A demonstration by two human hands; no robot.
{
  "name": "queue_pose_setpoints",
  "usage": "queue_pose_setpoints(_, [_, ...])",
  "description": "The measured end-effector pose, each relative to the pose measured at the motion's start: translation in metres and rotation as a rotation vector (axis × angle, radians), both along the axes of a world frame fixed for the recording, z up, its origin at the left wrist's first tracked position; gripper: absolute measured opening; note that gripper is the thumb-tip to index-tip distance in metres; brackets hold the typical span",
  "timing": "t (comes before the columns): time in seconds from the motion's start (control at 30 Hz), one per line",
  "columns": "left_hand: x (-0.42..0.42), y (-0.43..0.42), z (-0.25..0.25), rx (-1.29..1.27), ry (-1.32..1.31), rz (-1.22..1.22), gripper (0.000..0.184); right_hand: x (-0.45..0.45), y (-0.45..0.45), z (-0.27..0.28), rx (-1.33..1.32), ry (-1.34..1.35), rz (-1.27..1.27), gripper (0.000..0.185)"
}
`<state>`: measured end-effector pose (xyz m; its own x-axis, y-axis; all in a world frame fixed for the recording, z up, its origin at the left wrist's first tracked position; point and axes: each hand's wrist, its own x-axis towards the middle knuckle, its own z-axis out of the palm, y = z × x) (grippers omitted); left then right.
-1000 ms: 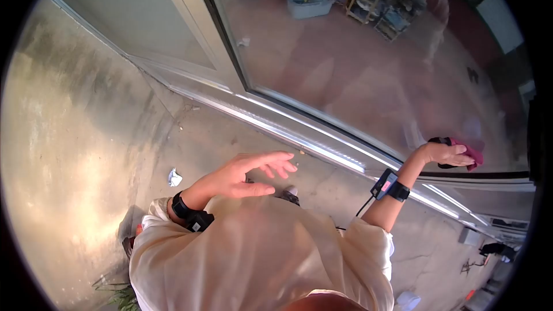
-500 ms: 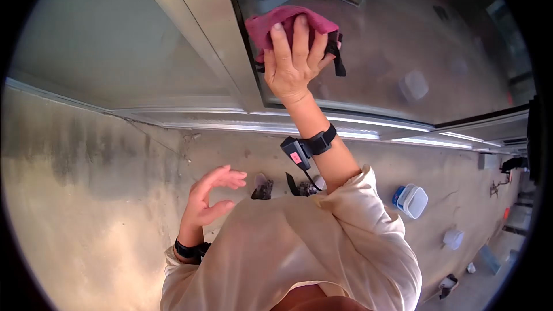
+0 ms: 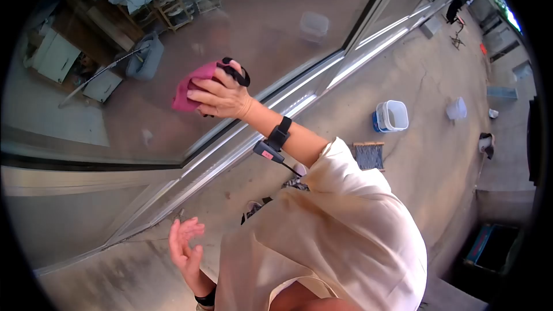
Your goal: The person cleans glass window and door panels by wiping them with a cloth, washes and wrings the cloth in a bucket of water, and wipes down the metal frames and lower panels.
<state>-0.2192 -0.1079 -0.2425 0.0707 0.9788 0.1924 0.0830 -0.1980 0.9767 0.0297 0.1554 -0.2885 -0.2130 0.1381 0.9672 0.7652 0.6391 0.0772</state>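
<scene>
My right hand [image 3: 222, 97] presses a pink cloth [image 3: 193, 89] against the large glass pane [image 3: 253, 29], fingers curled over it. A black strap [image 3: 239, 73] loops out beside the cloth near my fingertips. On that wrist sits a black band with a small dark device [image 3: 269, 152] and a cable. My left hand [image 3: 185, 245] hangs in the air at the lower left, fingers apart and holding nothing. It is nearest to the metal sill [image 3: 167, 201] below the glass.
A clear bucket [image 3: 395, 116] and a small woven stool [image 3: 368, 156] stand on the concrete floor to the right. Farther off is another translucent container [image 3: 457, 109]. Through the glass appear a grey tub [image 3: 147, 57], a long pole and wooden racks.
The view has turned, bringing more of the glass and the right-hand floor into sight. My right hand has moved the cloth along the pane, away from the upright frame. My left hand remains open.
</scene>
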Motion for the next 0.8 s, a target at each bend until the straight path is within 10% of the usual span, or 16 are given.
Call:
queue_pose_setpoints(0.4, [0.095,0.043,-0.008,-0.133,-0.020,-0.175,0.074,0.316,0.094,-0.025,-0.155,1.129,-0.298,0.062])
queue_pose_setpoints(0.8, [0.028,0.011,-0.016,-0.131,-0.043,-0.112,0.073,0.071,0.046,-0.107,-0.655,2.141,-0.272,0.071])
